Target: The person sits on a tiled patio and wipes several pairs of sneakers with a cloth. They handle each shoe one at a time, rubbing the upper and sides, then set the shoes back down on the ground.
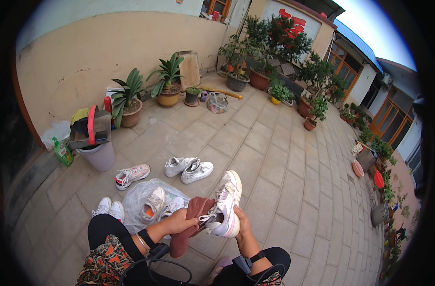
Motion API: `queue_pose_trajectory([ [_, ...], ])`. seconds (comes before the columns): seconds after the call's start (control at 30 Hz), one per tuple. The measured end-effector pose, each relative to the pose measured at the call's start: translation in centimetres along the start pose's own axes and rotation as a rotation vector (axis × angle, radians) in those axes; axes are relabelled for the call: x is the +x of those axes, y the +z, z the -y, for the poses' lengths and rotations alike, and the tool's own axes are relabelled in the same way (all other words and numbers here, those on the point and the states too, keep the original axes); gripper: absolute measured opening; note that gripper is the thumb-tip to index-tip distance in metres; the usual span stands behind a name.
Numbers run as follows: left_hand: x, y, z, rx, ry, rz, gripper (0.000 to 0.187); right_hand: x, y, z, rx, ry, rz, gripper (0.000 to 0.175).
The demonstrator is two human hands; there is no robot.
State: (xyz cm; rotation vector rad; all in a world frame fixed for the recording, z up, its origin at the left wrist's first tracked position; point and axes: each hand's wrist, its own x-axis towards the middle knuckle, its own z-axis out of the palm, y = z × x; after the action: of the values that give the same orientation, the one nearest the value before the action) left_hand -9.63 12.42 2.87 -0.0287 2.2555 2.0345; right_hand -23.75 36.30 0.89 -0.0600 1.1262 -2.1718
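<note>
A white sneaker (pixel 227 193) with lilac panels and pale laces is held up before me, toe pointing away. My right hand (pixel 242 222) grips it from the right side near the heel. In my left hand (pixel 181 222) is a reddish-brown cloth (pixel 181 244), bunched beside the sneaker's opening and hanging down below my fingers. Behind my left hand, a clear plastic bag (pixel 131 203) lies on the paving under a beige sneaker (pixel 154 203) with an orange insole and a white shoe (pixel 174 206), partly hidden by my hand.
White sneakers (pixel 198 172) stand beyond the bag, with a pink-and-white sneaker (pixel 135 175) to their left. Another white pair (pixel 110 208) sits by my left knee. A pale bucket (pixel 98 157) carries a dustpan (pixel 102 125); a green bottle (pixel 63 152) stands beside it. Potted plants (pixel 168 93) line the wall.
</note>
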Motion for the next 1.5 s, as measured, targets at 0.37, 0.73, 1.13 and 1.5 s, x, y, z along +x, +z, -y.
queue_pose_trajectory([
  [0.37,1.7,-3.5,-1.6,-0.308,0.005,-0.428,0.027,-0.4,2.2,0.5,-0.069,0.054,0.012,0.046],
  [0.73,1.5,0.0,0.3,0.005,0.023,-0.223,0.029,-0.2,2.0,-1.3,-0.079,0.035,0.047,0.049],
  [1.13,-0.5,-1.1,-0.7,0.187,-0.168,0.149,0.024,0.1,0.0,1.5,0.037,-0.175,0.006,0.048],
  [1.5,2.4,-3.2,-2.7,-0.288,0.22,-0.449,0.034,-0.6,2.9,-0.3,-0.123,0.109,0.083,0.048],
])
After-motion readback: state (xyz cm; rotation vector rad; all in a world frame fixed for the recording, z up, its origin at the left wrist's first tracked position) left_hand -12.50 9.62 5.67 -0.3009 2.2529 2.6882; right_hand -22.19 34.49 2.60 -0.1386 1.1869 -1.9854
